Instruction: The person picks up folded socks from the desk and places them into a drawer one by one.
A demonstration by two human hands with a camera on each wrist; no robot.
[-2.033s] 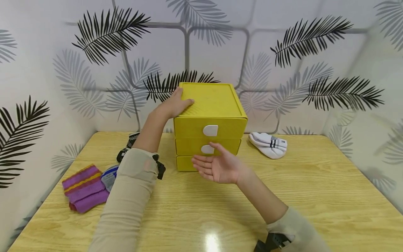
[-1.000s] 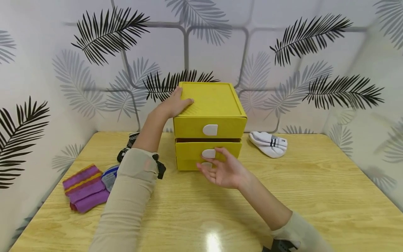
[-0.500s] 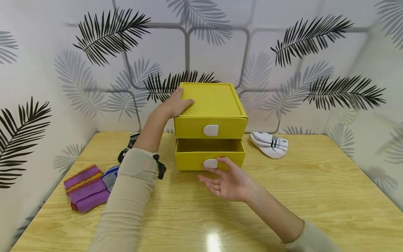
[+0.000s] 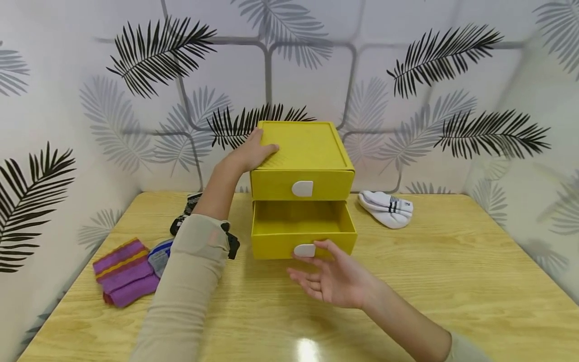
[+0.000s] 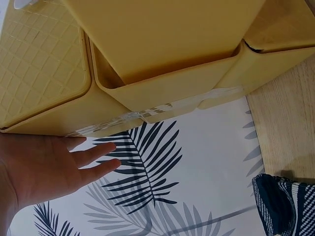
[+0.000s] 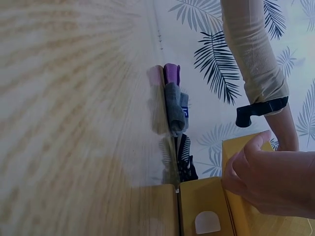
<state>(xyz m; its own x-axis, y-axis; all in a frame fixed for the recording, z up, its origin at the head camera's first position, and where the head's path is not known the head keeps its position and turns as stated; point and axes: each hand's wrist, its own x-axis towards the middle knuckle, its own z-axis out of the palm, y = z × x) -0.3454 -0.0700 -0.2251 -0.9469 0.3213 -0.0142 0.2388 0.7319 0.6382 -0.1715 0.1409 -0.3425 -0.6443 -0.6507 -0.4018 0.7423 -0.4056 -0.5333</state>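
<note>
A yellow drawer unit (image 4: 300, 143) stands at the back of the table, its top drawer (image 4: 276, 185) pushed in. Below, the middle drawer (image 4: 276, 246) is pulled out, showing its bare yellow floor, and hides the bottom drawer in the head view. My right hand (image 4: 339, 279) pinches the white handle (image 4: 304, 250) of this drawer between thumb and index finger, the other fingers loosely spread beneath. On the unit's upper left edge rests my left hand (image 4: 251, 152), thumb on top. In the left wrist view its fingers (image 5: 96, 152) stretch straight along the unit's side.
Left on the wooden table (image 4: 434, 281) lie purple striped socks (image 4: 124, 274), grey-blue socks (image 4: 159, 256) and black-and-white socks (image 4: 184, 218), partly behind the left arm. White socks (image 4: 386, 208) lie right of the unit. A leaf-patterned wall (image 4: 312, 85) stands behind.
My right hand has taken the middle drawer's handle and drawn it toward me, so the drawer has gone from closed to well out. The left hand has stayed on the unit.
</note>
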